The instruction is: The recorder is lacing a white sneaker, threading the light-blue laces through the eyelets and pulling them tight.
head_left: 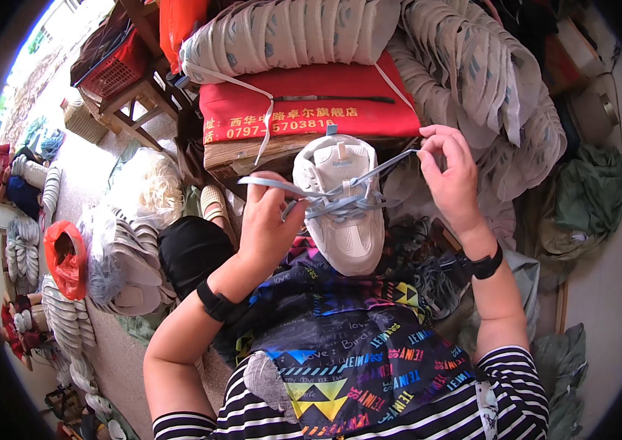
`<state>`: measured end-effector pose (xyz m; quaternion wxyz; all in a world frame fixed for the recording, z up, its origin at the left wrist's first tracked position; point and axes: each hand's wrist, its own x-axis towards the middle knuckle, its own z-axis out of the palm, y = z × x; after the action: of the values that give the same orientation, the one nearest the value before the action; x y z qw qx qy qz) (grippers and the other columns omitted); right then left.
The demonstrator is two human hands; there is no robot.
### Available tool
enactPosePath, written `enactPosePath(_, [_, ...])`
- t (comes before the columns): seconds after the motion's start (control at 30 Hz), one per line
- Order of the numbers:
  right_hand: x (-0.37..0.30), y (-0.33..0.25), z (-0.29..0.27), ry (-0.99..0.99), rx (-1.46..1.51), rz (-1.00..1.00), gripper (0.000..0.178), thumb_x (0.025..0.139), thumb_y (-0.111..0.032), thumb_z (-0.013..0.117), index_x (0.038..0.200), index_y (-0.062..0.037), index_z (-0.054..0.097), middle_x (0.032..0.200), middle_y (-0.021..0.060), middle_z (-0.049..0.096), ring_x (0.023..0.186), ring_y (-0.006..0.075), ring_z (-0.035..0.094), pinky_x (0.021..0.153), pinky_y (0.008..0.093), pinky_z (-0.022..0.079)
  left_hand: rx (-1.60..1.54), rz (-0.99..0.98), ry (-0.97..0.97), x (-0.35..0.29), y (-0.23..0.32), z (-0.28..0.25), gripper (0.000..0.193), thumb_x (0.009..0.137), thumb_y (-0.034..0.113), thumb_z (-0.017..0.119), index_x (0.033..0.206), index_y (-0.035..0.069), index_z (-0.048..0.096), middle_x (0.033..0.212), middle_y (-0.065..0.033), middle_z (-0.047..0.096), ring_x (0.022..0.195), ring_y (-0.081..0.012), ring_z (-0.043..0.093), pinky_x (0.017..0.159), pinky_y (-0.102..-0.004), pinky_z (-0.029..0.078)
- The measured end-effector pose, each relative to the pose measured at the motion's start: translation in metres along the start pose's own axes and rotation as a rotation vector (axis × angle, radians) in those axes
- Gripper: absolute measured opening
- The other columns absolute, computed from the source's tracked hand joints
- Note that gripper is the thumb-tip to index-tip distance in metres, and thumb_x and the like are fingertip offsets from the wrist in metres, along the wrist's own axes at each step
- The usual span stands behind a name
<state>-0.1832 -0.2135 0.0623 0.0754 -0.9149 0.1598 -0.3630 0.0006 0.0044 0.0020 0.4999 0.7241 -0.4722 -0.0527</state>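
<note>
A white sneaker (348, 242) rests between my hands with its toe pointing at me and its heel against the edge of a stool. Grey-blue shoelace (337, 207) crosses its tongue in a loose tangle. My left hand (267, 220), left of the shoe, is closed on one stretch of the lace. Out to the right and slightly higher, my right hand (449, 172) pinches the other lace end between thumb and fingertips. That end runs taut from the eyelets.
Behind the shoe, a red cloth (304, 110) covers the wooden stool (252, 154), with an awl-like dark tool (333, 98) on it. Stacked shoe uppers (289, 40) lie at the back, more (465, 66) at right. A dark printed apron (355, 352) covers my lap.
</note>
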Motion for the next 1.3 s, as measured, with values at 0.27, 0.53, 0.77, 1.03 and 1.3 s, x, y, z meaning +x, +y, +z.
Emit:
enactPosePath(0.27, [0.002,-0.033,0.019,-0.323,1.642,0.861,0.011,0.1,-0.019,0.051,0.101,-0.0075,0.05,0.09,0.0103,0.065,0.056,0.0161,0.063,0.053,0.0258,0.052,0.056,-0.068,-0.209,-0.014,0.006,0.009,0.012,0.077,0.006,0.074,0.085,0.005,0.065,0.09,-0.0053,0.053,0.062,-0.0135,0.051,0.056,-0.028,0.045])
enactPosePath(0.53, [0.028,0.094,-0.051,0.491,1.698,0.949,0.019,0.084,0.005,0.05,0.072,-0.0075,0.044,0.064,-0.0017,0.039,0.048,0.0068,0.035,0.046,0.0212,0.032,-0.045,0.003,-0.103,0.0,0.012,0.005,0.014,0.076,0.0,0.072,0.085,0.004,0.062,0.089,-0.0022,0.052,0.06,-0.0087,0.043,0.053,-0.0241,0.039])
enactPosePath(0.77, [0.018,0.215,-0.186,0.822,1.189,0.5,0.019,0.087,0.006,0.045,0.071,-0.0021,0.048,0.071,0.0049,0.046,0.063,0.0167,0.049,0.071,0.0321,0.051,-0.077,-0.051,-0.096,0.005,0.016,0.022,0.014,0.079,0.007,0.073,0.087,0.005,0.061,0.091,-0.0067,0.053,0.063,-0.0157,0.052,0.056,-0.0295,0.046])
enactPosePath(1.03, [0.026,0.169,-0.152,0.766,0.371,0.417,0.007,0.091,-0.001,0.051,0.091,0.0016,0.057,0.083,0.007,0.058,0.066,0.0172,0.06,0.075,0.0299,0.051,-0.096,-0.101,-0.04,0.004,0.016,0.013,0.02,0.077,0.003,0.075,0.092,0.004,0.061,0.09,-0.0028,0.049,0.064,-0.0092,0.045,0.056,-0.0238,0.04])
enactPosePath(1.3, [-0.009,-0.015,-0.006,-0.417,0.511,0.227,0.009,0.088,-0.011,0.064,0.09,-0.0021,0.063,0.082,0.0101,0.061,0.071,0.0208,0.061,0.064,0.033,0.049,-0.06,-0.122,-0.159,0.009,0.004,0.006,0.02,0.082,0.005,0.073,0.097,0.002,0.059,0.088,-0.0016,0.052,0.064,-0.0065,0.047,0.056,-0.0215,0.041])
